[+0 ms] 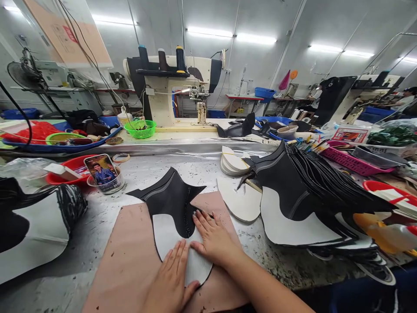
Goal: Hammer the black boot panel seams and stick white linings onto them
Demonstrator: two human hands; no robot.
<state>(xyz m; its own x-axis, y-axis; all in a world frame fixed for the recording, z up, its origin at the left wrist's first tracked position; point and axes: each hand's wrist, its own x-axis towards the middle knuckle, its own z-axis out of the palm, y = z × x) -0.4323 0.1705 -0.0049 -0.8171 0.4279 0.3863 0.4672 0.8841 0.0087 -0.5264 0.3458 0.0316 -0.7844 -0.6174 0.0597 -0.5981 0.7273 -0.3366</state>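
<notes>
A black shoe upper (167,195) with a white lining piece (164,226) at its near end lies flat on a pinkish-tan sheet (122,243). My left hand (174,274) rests on the lining, fingers stretched out and pointing away from me. Pressed flat on the upper's right side is my right hand (213,237), its fingertips near a dotted seam and its thumb close to my left fingertips. Both palms face down and hide part of the white piece. Neither hand grips anything.
A tall stack of black uppers (309,187) stands at right, beside white shaped pads (239,200). More uppers (42,226) lie at left. A phone (100,169) leans in a clear cup. Behind the table stands a sewing machine (163,91), with a green basket (140,129) beside it.
</notes>
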